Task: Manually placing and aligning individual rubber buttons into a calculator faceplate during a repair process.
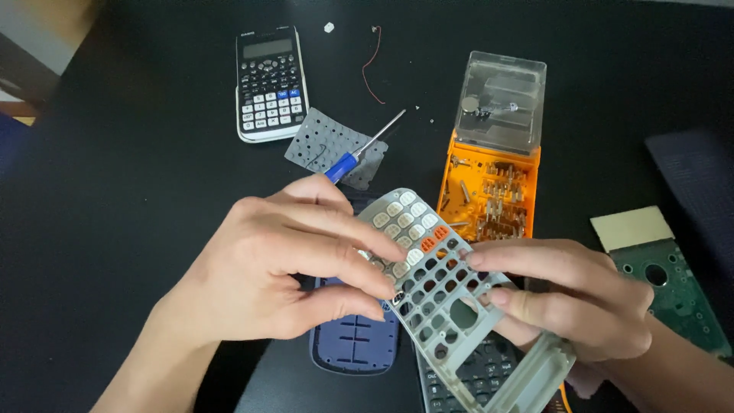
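My left hand and my right hand hold a grey calculator front shell between them, tilted, above the black table. The shell is a grid of key holes; white and orange keys fill its upper rows. My left fingertips pinch at the keys near the shell's middle. My right fingers grip its right edge. Below the hands lie a dark blue back cover and a dark keypad part.
A whole black calculator lies at the back. Beside it lie a grey rubber key mat and a blue-handled screwdriver. An orange bit case stands with its clear lid open. A green circuit board lies right. A thin red wire lies far back.
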